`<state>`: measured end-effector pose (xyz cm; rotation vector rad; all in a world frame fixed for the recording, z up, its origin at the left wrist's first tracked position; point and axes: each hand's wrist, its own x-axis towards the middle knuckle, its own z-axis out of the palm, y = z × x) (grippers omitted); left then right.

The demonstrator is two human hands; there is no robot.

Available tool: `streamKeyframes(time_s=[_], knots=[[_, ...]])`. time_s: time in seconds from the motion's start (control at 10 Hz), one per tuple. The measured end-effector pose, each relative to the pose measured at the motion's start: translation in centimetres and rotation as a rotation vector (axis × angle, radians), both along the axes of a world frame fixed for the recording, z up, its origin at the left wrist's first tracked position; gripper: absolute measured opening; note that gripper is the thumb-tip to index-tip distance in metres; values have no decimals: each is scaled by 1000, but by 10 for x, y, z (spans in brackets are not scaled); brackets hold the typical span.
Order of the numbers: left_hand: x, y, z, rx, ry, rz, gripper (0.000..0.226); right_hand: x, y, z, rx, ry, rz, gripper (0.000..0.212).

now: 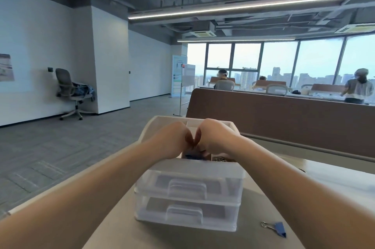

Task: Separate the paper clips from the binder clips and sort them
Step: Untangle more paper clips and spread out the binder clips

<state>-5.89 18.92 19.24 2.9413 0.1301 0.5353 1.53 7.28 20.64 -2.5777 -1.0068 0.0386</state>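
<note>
**Kid:** Where are the clips?

**Helper:** On top of the see-through plastic box with two drawers [188,192], in its open tray. The small blue metal binder clips [192,156] lie in the left part. The thin silver wire paper clips [223,159] sit in a heap just beside them, on the right. One more blue binder clip with silver wire handles [279,228] lies alone on the pale table [324,188], near the box.

**Kid:** What are the hands doing?

**Helper:** The left hand [172,139] and the right hand [217,137] are side by side over the blue clips, with fingers curled down. The fingertips are hidden, so I cannot tell if they hold a clip.

**Kid:** Are clips hard to pick up?

**Helper:** I think they are light. Binder clips are hard and springy, so pinch the blue body or the wire handles. Paper clips are thin and slippery and hook together, so pinch one loop and shake it free.
</note>
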Motion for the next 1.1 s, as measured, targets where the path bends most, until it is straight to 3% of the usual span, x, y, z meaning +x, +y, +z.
streamKeyframes(time_s=[0.1, 0.4, 0.5, 0.8, 1.1], knots=[[0, -4, 0, -13, 3, -16, 21, -3, -3, 3, -124, -152, 19, 17], [-1, -13, -4, 19, -10, -17, 20, 4, -26, -5, 32, -170, 29, 14], [-4, -20, -1, -14, -92, -40, 23, 5, -43, -4, 39, -159, 7, 12], [14, -96, -22, -89, -137, -399, 15, 5, -122, -18, 97, -144, -85, 18], [38, -177, -59, -56, -24, -446, 17, 27, -218, -52, 23, -78, -196, 4]])
